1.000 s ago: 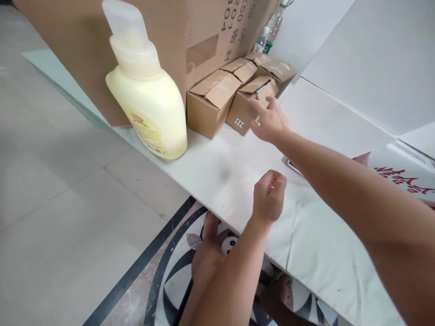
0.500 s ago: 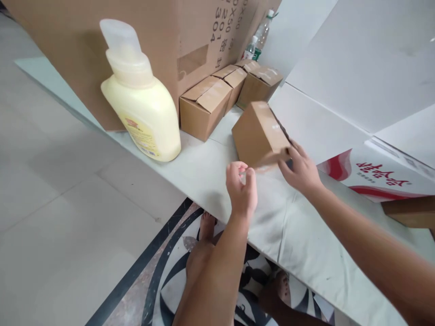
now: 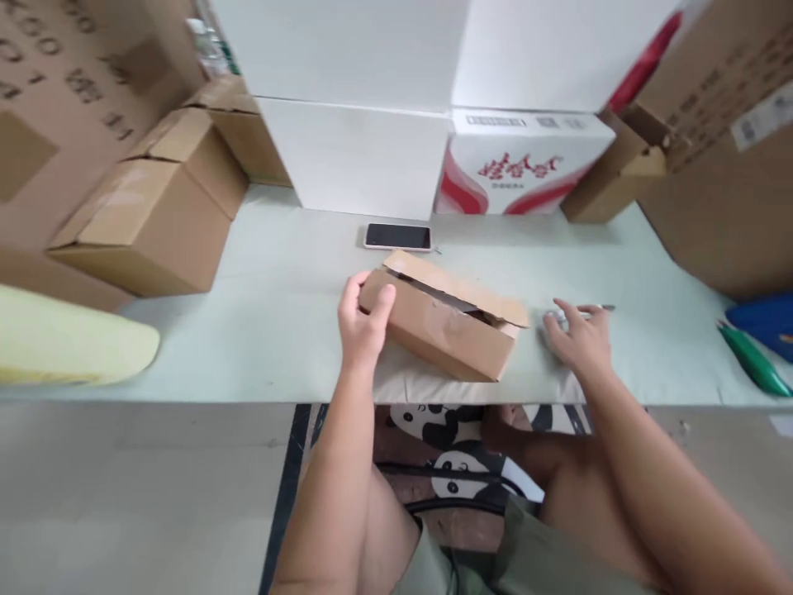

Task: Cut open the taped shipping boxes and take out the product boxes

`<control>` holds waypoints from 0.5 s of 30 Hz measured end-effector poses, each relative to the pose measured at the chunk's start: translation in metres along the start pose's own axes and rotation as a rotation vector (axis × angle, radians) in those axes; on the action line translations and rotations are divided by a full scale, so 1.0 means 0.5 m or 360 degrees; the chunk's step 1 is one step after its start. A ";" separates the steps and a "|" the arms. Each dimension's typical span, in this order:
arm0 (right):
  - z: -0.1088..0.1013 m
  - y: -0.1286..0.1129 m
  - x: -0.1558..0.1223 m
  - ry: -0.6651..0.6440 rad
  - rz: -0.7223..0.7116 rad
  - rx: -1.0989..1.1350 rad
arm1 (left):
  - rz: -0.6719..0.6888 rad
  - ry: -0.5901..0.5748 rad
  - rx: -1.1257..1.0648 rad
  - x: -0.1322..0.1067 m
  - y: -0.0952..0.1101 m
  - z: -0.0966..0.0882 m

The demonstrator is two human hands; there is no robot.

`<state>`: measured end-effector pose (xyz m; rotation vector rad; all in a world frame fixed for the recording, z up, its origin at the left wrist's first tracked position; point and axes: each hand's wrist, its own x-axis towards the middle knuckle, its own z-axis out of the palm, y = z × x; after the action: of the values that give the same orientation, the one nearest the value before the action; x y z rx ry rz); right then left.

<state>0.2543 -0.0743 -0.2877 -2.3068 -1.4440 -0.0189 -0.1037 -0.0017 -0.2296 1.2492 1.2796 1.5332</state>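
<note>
A small brown cardboard box [image 3: 443, 326] lies at a slant on the pale table in front of me, its top flap slightly raised along a dark gap. My left hand [image 3: 364, 318] grips the box's left end, thumb on the near face. To the right of the box, my right hand [image 3: 581, 335] is low at the tabletop with its fingers bent around a thin greyish object [image 3: 607, 308]. Only bits of that object stick out past the fingers, so its kind is unclear.
Behind the box lies a phone [image 3: 397, 237]. Closed cardboard boxes [image 3: 167, 215] and a pale yellow bottle [image 3: 74, 339] stand at left. White cartons [image 3: 365, 157] line the back. An open cardboard box [image 3: 604, 178] and a green packet [image 3: 752, 359] are at right.
The view has swung right. The box has come away from the row of boxes to the table's middle. My left hand has taken its end; my right hand has let go and moved right.
</note>
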 end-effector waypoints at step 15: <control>-0.078 0.035 0.030 -0.0126 0.0584 0.0836 | 0.0309 -0.0056 0.0204 -0.078 -0.004 0.047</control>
<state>0.2841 -0.0818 -0.2545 -2.0974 -0.8945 0.5005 -0.0720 -0.0331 -0.2393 1.5138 1.2814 1.5760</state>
